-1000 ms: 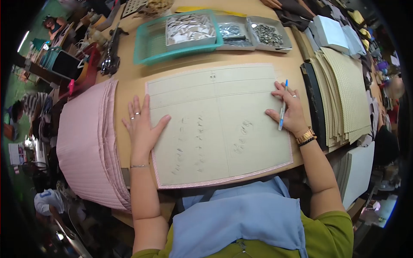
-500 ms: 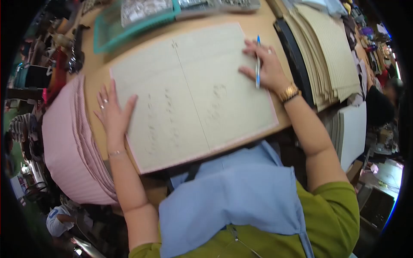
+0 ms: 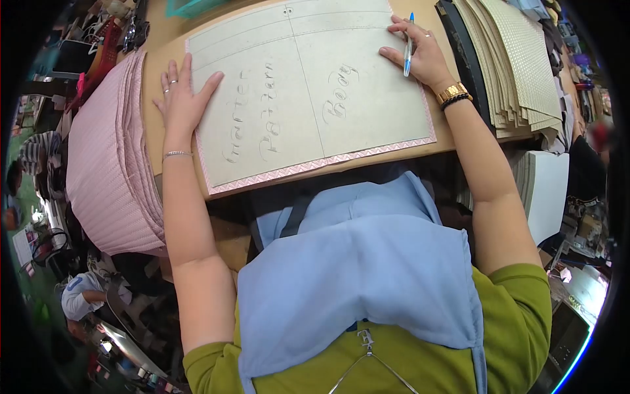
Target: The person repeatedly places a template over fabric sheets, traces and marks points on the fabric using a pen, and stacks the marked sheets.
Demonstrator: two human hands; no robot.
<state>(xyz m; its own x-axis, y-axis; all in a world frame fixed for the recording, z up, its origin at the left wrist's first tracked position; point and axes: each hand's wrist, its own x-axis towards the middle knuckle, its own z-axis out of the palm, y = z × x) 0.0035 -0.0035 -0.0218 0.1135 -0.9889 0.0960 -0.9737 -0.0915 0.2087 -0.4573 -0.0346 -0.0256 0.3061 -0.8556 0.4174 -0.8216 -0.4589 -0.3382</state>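
A large pale pattern card [image 3: 262, 79] lies on the table, handwritten with "Master Pattern" and "Body" and crossed by a long drawn line. Pink patterned material [image 3: 315, 163] shows as a narrow border beneath its edges. My left hand [image 3: 185, 98] rests with fingers spread at the card's left edge, holding nothing. Near the upper right edge, my right hand [image 3: 425, 56] keeps a blue-and-clear pen [image 3: 409, 46] against its fingers, while thumb and fingertips touch the card.
Pink woven sheets [image 3: 108, 157] are stacked at the left. Cream textured sheets [image 3: 505, 65] pile up at the right beside a dark strip [image 3: 464, 62]. A teal basket [image 3: 190, 6] stands at the table's far side. Another person [image 3: 82, 295] is at lower left.
My view has shifted, so the card, table and both hands appear higher in the picture. The hands keep nearly the same places on the card, and the pen stays in my right hand.
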